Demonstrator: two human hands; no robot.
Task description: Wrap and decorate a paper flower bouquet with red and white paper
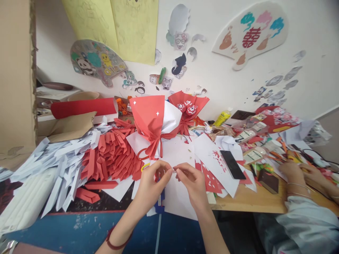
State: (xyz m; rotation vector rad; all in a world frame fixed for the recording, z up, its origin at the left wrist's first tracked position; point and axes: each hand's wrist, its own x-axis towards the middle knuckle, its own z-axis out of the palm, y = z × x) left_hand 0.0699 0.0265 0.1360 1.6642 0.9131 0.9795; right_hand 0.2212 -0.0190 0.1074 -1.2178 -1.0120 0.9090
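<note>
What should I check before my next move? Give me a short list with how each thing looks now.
1. Both hands visible: ok, the left hand and right hand are close together.
2. Item at the fingertips identified: cannot tell, too small.
3. Blue tool fully in sight: not ok, the left arm and hand partly cover it.
4. Clutter cleared: not ok, red folded papers are heaped at left.
5. Black phone clear of your hands: ok, lying to the right.
6. Co-worker's hands apart from yours: ok, far right.

Matt, creased paper bouquet wrapping [148, 114]
</note>
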